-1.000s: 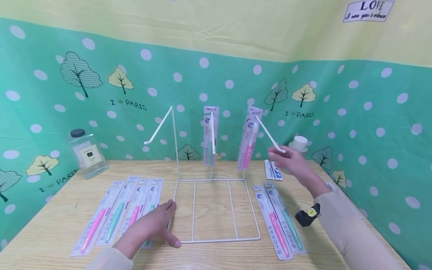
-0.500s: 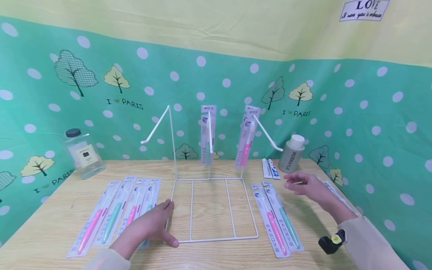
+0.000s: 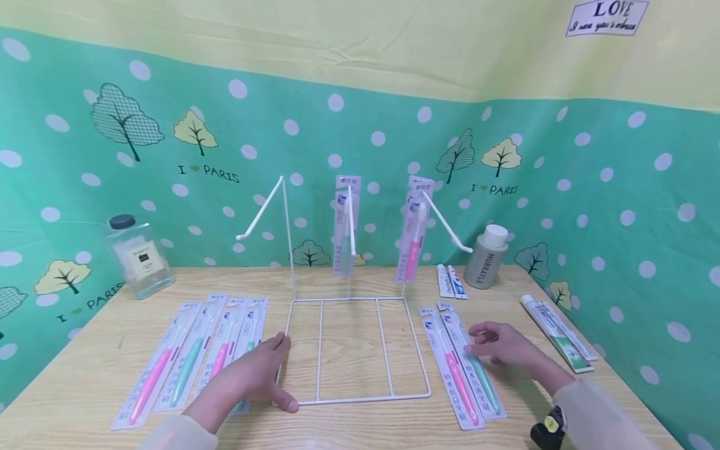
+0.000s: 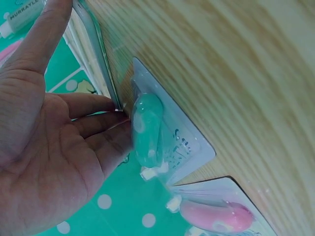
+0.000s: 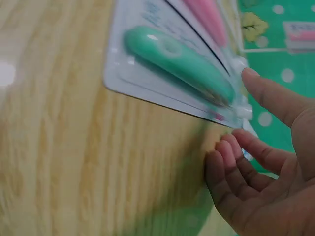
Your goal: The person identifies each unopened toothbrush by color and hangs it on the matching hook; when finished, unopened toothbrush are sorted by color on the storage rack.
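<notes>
A white wire rack [image 3: 365, 399] with three upright hooks stands on the table. My left hand [image 3: 255, 372] rests at its front left corner, fingers along the side wire, thumb near the front wire. To the right lie two packaged toothbrushes, one pink [image 3: 460, 384] and one green [image 3: 485, 386]. Fingers bent and holding nothing, my right hand [image 3: 500, 347] is at the green one's right edge; in the right wrist view the fingertips come close to the green toothbrush pack [image 5: 172, 59]. A packaged toothbrush [image 3: 340, 240] hangs on the middle hook, and pink toothbrush packs [image 3: 412, 247] hang on the right hook.
Several packaged toothbrushes [image 3: 188, 362] lie left of the rack, partly behind my left forearm. A glass bottle [image 3: 137, 262] stands back left. At the right are a grey bottle [image 3: 486, 259], small toothpaste tubes [image 3: 452, 281] and a larger toothpaste tube [image 3: 557, 331].
My right hand has left the right hook's tip and come down and toward me to the green toothbrush pack. The left hand stays at the rack's corner.
</notes>
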`<state>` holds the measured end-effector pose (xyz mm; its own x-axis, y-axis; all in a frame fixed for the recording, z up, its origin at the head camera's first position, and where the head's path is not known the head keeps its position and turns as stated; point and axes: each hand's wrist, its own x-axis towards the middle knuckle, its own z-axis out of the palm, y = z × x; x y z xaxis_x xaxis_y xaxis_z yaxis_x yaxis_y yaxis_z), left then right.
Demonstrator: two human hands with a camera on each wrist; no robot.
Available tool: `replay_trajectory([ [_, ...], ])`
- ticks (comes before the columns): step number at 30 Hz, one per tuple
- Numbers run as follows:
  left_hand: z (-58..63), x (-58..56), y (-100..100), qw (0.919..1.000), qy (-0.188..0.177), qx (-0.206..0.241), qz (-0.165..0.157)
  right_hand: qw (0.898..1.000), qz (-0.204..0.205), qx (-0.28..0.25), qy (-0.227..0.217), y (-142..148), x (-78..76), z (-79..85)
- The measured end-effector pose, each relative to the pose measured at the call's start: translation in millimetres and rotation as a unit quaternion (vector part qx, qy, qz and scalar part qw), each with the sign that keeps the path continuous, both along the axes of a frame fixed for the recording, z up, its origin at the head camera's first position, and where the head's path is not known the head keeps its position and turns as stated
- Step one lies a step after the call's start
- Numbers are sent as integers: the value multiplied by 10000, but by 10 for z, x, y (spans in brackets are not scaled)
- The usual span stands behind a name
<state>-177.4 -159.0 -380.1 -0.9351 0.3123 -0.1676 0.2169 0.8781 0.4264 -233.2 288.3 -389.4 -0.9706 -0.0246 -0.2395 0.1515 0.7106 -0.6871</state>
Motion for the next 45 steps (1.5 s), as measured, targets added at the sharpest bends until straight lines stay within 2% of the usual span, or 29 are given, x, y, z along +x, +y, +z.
replay_trajectory([
  [7, 7, 6, 10, 10000, -13, 8, 13, 9968, 48, 784, 143, -134, 34, 14],
  [16, 8, -3, 26, 10000, -66, 24, 3, 9962, -134, 861, -84, -193, 40, 68],
  [24, 1, -20, 44, 9999, -128, 42, 27, 9976, -181, 536, -401, -43, 27, 74],
  [32, 17, -12, 39, 9999, -148, -5, 14, 9992, -172, -89, -346, 126, 44, 91],
  [39, 36, 7, 27, 10000, -24, -61, -28, 9969, -241, -655, -361, 143, 82, 239],
  [45, 30, 10, 4, 10000, 7, -71, -48, 9954, 61, -936, -202, 80, 125, 395],
])
